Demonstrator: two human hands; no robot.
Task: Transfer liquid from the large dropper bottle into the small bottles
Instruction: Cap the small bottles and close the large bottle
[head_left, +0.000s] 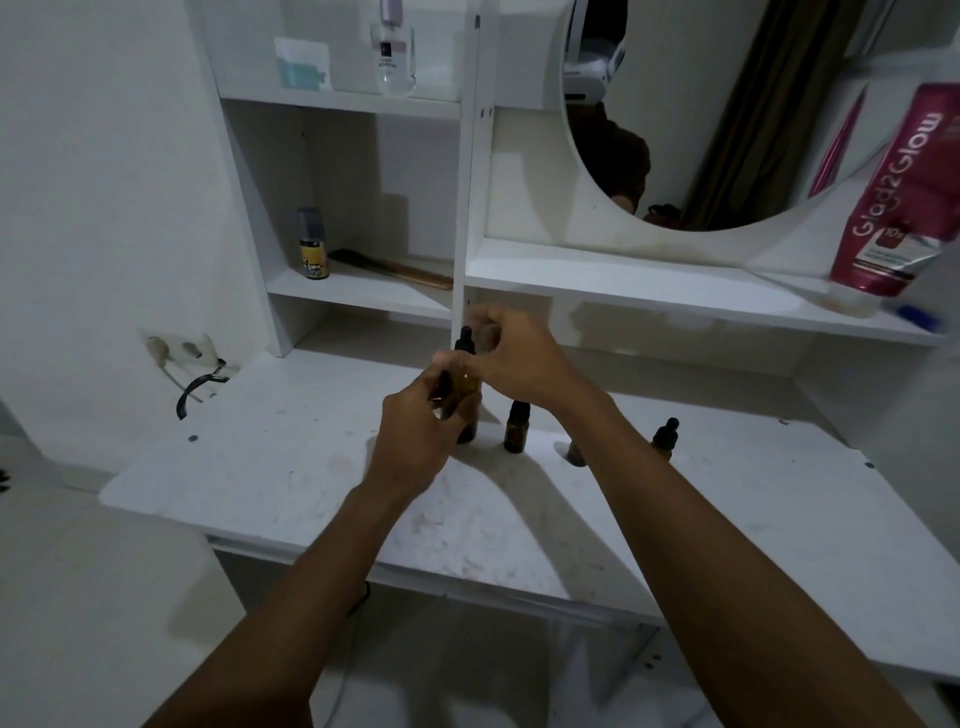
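Note:
The large amber dropper bottle (467, 415) stands on the white desk (291, 467) near the shelf divider. My left hand (415, 436) wraps around its body from the left. My right hand (519, 358) comes in from the right, its fingers closed at the bottle's black dropper top (464, 340). A small dark piece shows between my left fingers; I cannot tell what it is. Three small amber bottles stand to the right: one with a black cap (516, 428), one mostly hidden behind my right forearm (575, 456), and one with a dropper top (665, 439).
White shelves rise behind the desk, holding a small yellow-labelled bottle (313, 244) and a comb (395, 267). A round mirror (727, 104) hangs at the back right. A pink tube (893, 197) leans on the right shelf. A wall socket with a black cable (197, 384) is at the left.

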